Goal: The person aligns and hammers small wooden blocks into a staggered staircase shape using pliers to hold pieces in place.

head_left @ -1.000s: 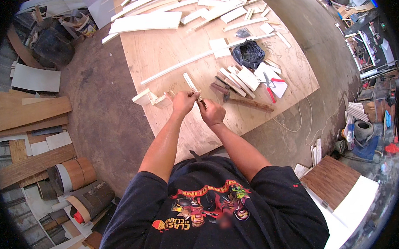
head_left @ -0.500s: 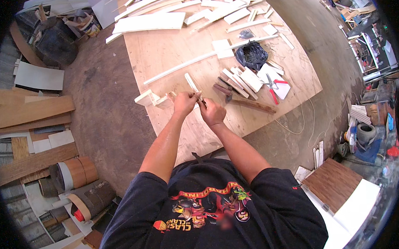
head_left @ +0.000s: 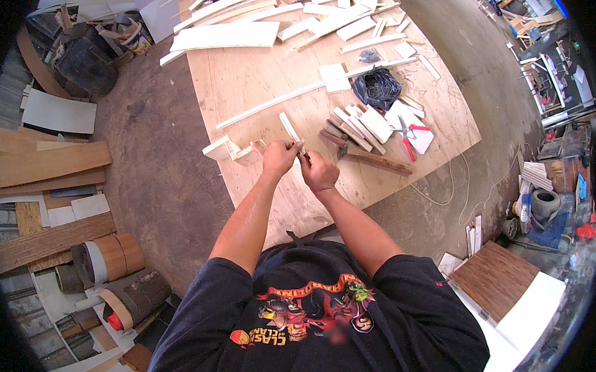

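Observation:
Over the near part of the plywood table, my left hand [head_left: 281,158] and my right hand [head_left: 320,172] meet with fingers closed. Between their fingertips is the near end of a narrow pale wooden strip [head_left: 287,125], which points away from me. My fingers cover that end, so any smaller piece there is hidden. Left of my left hand stands a small assembly of pale wood blocks [head_left: 224,149]. To the right of my right hand lies what looks like a hammer with a long brown wooden handle [head_left: 380,162].
Short wood blocks [head_left: 362,127], red-handled pliers [head_left: 407,138] and a black plastic bag [head_left: 377,87] lie on the table's right side. A long white strip [head_left: 274,105] crosses the plywood table [head_left: 253,75]. Boards are piled at its far end. A cord [head_left: 467,185] trails across the floor.
The view has shifted slightly. My hands stay together at the strip's near end, with only a small shift of the fingers.

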